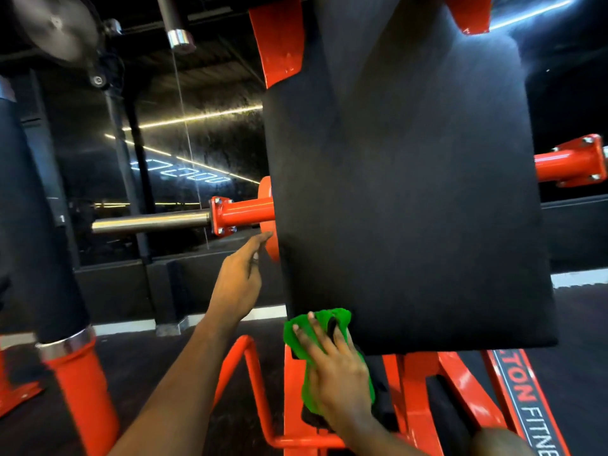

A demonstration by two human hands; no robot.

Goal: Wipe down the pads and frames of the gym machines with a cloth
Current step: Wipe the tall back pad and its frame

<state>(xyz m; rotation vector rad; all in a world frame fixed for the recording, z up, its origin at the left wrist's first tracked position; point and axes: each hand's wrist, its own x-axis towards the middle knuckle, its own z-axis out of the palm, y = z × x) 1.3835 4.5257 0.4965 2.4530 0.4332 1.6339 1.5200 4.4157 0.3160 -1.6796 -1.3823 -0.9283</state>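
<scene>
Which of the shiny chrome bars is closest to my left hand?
The horizontal chrome bar on the orange tube, just above your left hand; the other chrome bar hangs upright near the top.

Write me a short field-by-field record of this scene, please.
pad: black pad, mounted on the orange frame
cloth: green cloth, at the pad's lower left corner
right hand: fingers spread, presses the cloth there
left hand: fingers straight, tips at the orange disc by the pad's left edge
nearby: chrome bar, left of the disc
</scene>
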